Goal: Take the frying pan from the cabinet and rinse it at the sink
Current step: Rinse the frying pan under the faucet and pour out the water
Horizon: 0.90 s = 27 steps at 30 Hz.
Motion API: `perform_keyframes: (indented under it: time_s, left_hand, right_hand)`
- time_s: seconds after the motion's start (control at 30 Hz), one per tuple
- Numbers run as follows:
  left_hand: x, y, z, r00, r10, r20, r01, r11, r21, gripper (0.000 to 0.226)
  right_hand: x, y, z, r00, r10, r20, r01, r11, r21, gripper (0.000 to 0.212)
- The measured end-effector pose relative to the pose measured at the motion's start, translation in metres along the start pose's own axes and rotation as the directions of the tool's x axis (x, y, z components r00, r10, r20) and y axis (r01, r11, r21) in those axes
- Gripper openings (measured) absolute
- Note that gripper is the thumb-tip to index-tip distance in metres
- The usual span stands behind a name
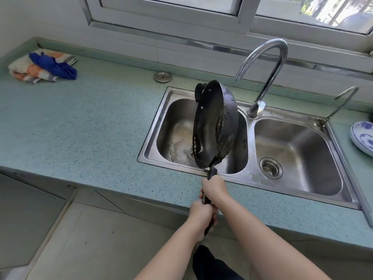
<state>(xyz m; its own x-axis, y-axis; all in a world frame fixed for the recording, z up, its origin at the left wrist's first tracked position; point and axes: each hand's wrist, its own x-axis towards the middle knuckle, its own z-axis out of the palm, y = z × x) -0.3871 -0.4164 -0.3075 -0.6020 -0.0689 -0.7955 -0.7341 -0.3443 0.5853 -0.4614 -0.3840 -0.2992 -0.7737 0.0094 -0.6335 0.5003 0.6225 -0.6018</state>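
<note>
A black frying pan (212,126) is tipped almost on edge above the left basin of the steel double sink (159,116), its inside facing left and wet. Water and foam lie at the bottom of that basin around the drain. Both hands grip the pan's long dark handle: my right hand (215,188) is higher, close to the pan, and my left hand (201,216) is just below it, nearer the handle's end. The curved chrome tap (264,63) stands behind the sink, its spout above and to the right of the pan, with no water running from it.
A folded cloth with a blue rag (43,66) lies at the back left of the green speckled counter (80,122). A sink plug (162,76) rests behind the sink. A blue-and-white dish (363,138) sits at the right edge. A small second tap (341,104) stands by the right basin.
</note>
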Motion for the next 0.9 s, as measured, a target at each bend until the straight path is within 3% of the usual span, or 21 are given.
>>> perform_keyframes:
  time_s: [0.17, 0.33, 0.63, 0.9]
  left_hand:
    - [0.002, -0.004, -0.008, 0.999, -0.008, 0.049, 0.011, 0.998, -0.059, 0.020]
    - [0.004, -0.007, -0.015, 0.995, -0.005, 0.097, 0.016, 0.994, -0.111, 0.026]
    - [0.011, -0.011, -0.023, 0.986, -0.005, 0.167, 0.032, 0.987, -0.160, 0.024]
    - [0.014, -0.013, -0.027, 0.982, -0.021, 0.186, 0.053, 0.985, -0.166, 0.023]
  right_hand:
    - [0.004, 0.005, -0.001, 0.990, 0.032, 0.135, -0.072, 0.950, 0.303, 0.016]
    - [0.005, 0.007, 0.003, 0.962, 0.017, 0.271, -0.169, 0.818, 0.549, 0.016]
    - [0.006, 0.004, 0.014, 0.982, 0.032, 0.184, -0.109, 0.898, 0.426, 0.024]
    - [0.006, 0.003, 0.019, 0.989, 0.037, 0.143, -0.095, 0.899, 0.427, 0.023]
